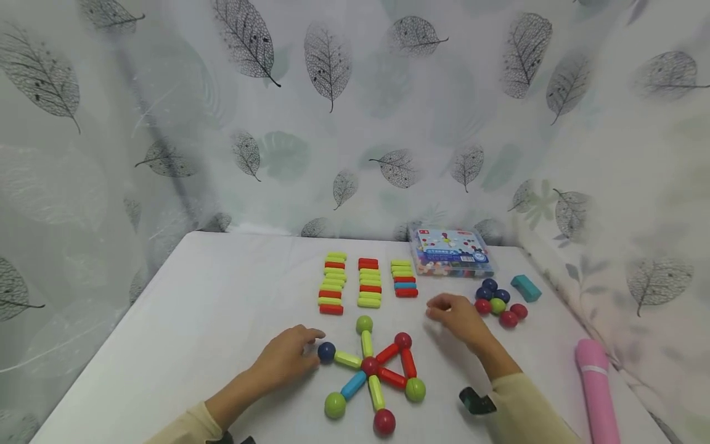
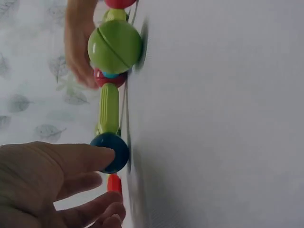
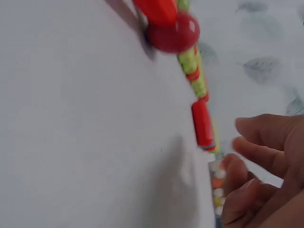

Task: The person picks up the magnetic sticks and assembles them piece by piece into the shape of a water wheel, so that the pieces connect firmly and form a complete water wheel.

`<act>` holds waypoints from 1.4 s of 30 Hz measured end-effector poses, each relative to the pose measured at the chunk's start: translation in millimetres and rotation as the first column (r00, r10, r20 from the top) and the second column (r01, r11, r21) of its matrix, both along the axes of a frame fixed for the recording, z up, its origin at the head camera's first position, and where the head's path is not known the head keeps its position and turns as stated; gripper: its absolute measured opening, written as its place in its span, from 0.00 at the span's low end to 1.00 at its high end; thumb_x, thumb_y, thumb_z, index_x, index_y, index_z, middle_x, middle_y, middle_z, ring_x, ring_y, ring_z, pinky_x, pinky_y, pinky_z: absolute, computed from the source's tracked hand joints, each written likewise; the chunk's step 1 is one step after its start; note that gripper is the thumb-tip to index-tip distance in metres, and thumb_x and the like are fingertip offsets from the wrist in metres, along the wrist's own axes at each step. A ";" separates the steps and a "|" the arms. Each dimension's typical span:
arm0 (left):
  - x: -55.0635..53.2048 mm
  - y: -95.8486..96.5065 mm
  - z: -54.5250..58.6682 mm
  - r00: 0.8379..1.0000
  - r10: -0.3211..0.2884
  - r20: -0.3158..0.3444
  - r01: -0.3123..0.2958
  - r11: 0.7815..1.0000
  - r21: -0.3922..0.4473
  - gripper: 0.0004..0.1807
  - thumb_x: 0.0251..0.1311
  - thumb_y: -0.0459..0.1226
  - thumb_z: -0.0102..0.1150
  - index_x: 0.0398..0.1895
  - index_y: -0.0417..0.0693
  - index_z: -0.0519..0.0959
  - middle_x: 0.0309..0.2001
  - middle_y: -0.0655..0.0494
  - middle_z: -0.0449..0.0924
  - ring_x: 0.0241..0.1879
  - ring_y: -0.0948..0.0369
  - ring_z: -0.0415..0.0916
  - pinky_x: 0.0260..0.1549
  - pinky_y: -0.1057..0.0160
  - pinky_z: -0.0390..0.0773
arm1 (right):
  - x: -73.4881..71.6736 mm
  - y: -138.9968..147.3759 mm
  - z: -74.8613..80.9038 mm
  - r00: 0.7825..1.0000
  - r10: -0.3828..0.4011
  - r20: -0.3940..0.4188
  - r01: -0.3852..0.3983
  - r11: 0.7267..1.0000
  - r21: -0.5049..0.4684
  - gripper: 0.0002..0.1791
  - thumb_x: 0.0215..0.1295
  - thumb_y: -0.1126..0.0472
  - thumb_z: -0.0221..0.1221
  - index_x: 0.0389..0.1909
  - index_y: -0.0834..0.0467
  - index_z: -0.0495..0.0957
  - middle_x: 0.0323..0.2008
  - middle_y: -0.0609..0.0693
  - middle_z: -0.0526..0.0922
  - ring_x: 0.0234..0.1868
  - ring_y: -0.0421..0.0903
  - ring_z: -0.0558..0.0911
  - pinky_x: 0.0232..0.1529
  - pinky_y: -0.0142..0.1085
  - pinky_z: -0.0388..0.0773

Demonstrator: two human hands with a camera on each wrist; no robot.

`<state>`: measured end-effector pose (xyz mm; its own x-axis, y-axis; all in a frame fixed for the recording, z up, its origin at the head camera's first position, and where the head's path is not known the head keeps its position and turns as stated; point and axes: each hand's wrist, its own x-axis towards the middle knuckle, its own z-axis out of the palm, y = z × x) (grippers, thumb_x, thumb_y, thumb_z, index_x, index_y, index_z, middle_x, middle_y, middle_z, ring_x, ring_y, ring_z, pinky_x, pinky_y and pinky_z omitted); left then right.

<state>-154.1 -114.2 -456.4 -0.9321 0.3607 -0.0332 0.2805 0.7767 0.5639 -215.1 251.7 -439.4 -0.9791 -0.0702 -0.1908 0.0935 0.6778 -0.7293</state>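
A flat figure of balls and rods lies on the white table, with a red ball [image 1: 370, 366] at its centre. Yellow-green, red and blue rods run out from it to green, red and dark blue balls. Two red rods and a third red one [image 1: 408, 363] make a triangle on the right. My left hand [image 1: 288, 353] is beside the dark blue ball [image 1: 326, 352]; its fingers are spread, and in the left wrist view the thumb overlaps this ball [image 2: 112, 153]. Above the table, right of the figure, my right hand [image 1: 457, 317] hovers with loosely bent fingers, holding nothing.
Three columns of loose rods [image 1: 370, 282] lie behind the figure. A clear plastic box [image 1: 452, 253] stands at the back. Loose balls [image 1: 497, 306] and a teal block [image 1: 526, 288] are at the right. A pink roll [image 1: 598, 388] lies along the right edge.
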 end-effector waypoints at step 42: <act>32.7 1.4 3.2 0.988 -0.109 0.109 0.106 0.994 0.026 0.56 0.46 0.67 0.72 0.76 0.50 0.66 0.70 0.48 0.68 0.62 0.52 0.66 0.61 0.43 0.76 | 4.1 -58.0 -6.9 0.962 0.237 0.136 -0.238 0.971 -0.006 0.12 0.59 0.53 0.71 0.41 0.53 0.88 0.38 0.46 0.82 0.42 0.46 0.76 0.41 0.38 0.79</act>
<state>-121.4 -112.7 -453.2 -0.8789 0.4602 -0.1253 0.2970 0.7337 0.6111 -211.0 193.7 -446.3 -0.8998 -0.2948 -0.3215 0.0259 0.6997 -0.7140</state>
